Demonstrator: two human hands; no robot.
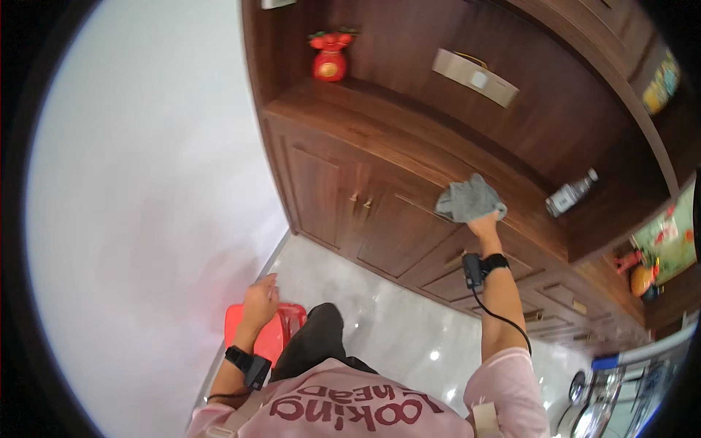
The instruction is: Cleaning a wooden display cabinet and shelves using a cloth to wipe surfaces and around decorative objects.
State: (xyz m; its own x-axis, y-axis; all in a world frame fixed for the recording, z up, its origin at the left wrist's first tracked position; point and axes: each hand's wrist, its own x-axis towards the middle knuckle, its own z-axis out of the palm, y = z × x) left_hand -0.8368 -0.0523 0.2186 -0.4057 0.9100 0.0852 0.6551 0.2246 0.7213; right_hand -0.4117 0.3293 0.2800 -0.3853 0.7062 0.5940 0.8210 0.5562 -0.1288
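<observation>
A grey cloth (472,200) is in my right hand (484,223), spread against the front edge of a dark wooden cabinet's shelf (378,143). The cloth covers most of my fingers. My left hand (262,298) hangs low on the left, in front of the white wall, with no object seen in it. In the picture it lies over a red plastic stool (263,339); whether it touches the stool I cannot tell. To the right of the cloth, a clear bottle (570,194) with a white label stands on the shelf.
A red pouch-shaped ornament (329,59) sits at the shelf's left end. On the back panel is a pale rectangular plate (475,76) with a yellow wire. Cabinet doors (328,191) with small handles lie below. The wall (148,191) rises at left; glossy floor (394,317) stretches beneath.
</observation>
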